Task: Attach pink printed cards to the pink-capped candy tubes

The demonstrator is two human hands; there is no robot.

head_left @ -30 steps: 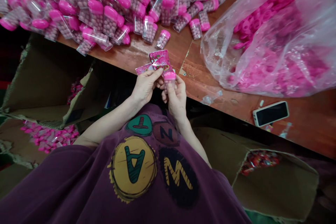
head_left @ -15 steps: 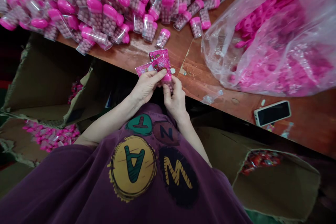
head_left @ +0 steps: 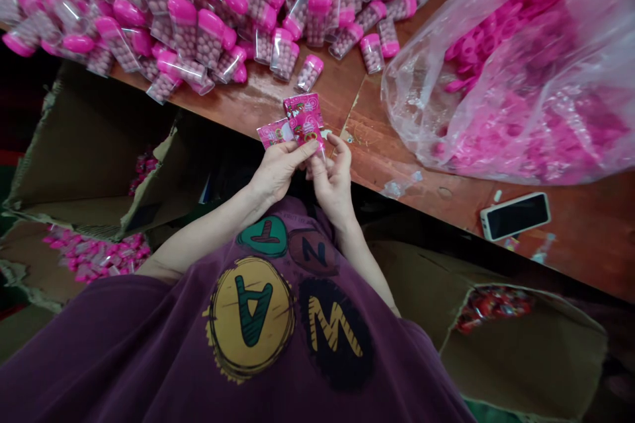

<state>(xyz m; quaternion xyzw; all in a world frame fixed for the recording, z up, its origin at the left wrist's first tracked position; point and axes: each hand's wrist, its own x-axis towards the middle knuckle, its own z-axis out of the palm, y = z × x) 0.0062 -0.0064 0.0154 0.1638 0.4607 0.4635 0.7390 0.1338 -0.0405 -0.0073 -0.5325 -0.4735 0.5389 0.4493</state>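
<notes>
In front of my shirt, my left hand (head_left: 278, 170) pinches several pink printed wrapper sleeves (head_left: 303, 117) between thumb and fingers. They fan out above the hand, over the table edge. My right hand (head_left: 336, 185) is closed close beside it at the lower end of the front sleeve, index finger raised. Its fingers curl where a small candy jar with a pink cap showed a moment ago; the jar is now hidden by the sleeve and fingers. Just beyond the sleeves, a single pink-capped candy jar (head_left: 309, 73) lies on the table.
A large heap of pink-capped candy jars (head_left: 183, 33) covers the table's far left. To the right lies a clear plastic bag (head_left: 526, 99) of pink plastic parts, with a phone (head_left: 516, 216) nearer the edge. Cardboard boxes (head_left: 74, 158) stand below, another box (head_left: 526, 357) at right.
The front sleeve has come down over the jar's pink cap, and the jar is no longer visible. My right index finger has lifted and moved up. The left hand keeps its pinch.
</notes>
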